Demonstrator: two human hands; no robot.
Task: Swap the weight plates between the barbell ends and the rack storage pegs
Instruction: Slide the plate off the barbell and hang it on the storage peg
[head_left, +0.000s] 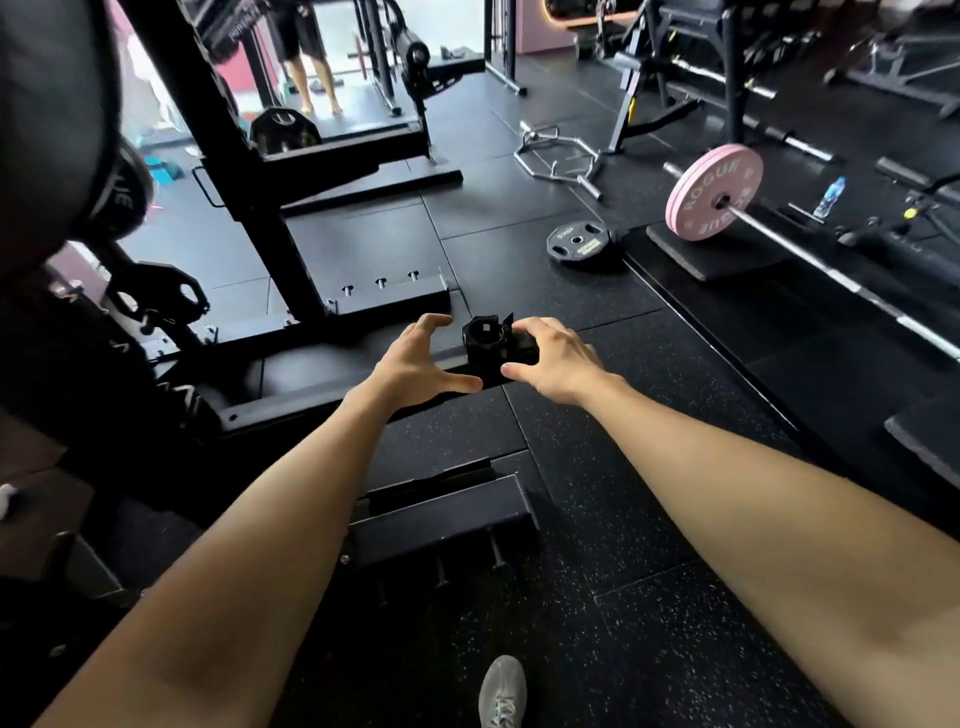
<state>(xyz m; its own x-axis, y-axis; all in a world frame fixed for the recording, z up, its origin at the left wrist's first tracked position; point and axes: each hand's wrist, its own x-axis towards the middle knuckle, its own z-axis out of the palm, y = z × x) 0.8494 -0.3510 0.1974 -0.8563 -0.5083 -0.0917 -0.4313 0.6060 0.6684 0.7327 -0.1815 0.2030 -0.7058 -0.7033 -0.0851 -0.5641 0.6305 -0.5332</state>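
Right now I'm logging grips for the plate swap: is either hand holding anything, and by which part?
The right hand holds a black barbell collar by its clamp lever side. The left hand is open beside it, holding nothing.

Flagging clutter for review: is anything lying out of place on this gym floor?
Yes. A small black plate lies flat on the floor mat, off any peg, near the pink plates. A water bottle stands beside the barbell.

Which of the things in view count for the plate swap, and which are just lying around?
Job:
barbell collar, held by right hand
left hand, open beside it
rack
black plate on floor

Lying about:
pink-plated barbell
hex bar
water bottle
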